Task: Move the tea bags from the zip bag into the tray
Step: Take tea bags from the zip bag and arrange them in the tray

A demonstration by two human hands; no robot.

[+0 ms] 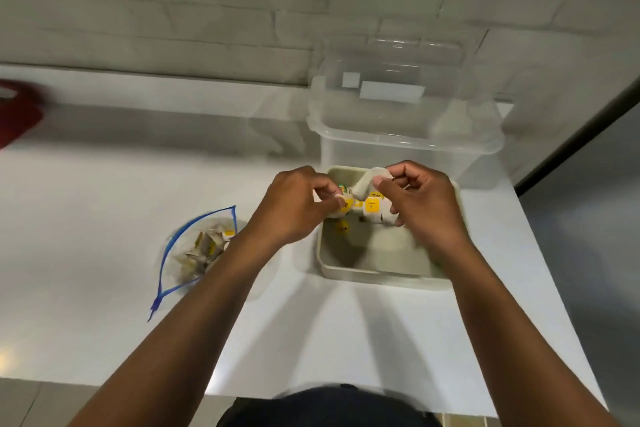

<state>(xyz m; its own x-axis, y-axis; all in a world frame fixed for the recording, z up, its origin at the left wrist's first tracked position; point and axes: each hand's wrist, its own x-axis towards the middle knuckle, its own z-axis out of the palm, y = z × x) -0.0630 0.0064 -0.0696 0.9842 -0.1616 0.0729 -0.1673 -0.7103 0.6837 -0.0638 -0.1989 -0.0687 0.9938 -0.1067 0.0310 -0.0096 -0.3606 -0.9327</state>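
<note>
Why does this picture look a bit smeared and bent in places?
Head view: the red object at the left edge is motion-blurred, and the tea bags held over the tray look soft. The wide-angle lens bends the counter edge and the wall's bricks. Both forearms cast several soft, fanned shadows on the white counter; the clear container shows faint glare.

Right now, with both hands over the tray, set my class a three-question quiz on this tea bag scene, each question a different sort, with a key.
1. True or false: the zip bag is empty.
2. Where are both hands holding tea bags? A) over the beige tray B) inside the zip bag C) inside the clear plastic container
3. Fill in: the zip bag lies to the ____ of the tray.

Key
1. False: tea bags remain inside it.
2. A: the left hand and right hand pinch tea bags above the tray.
3. Left.
</note>
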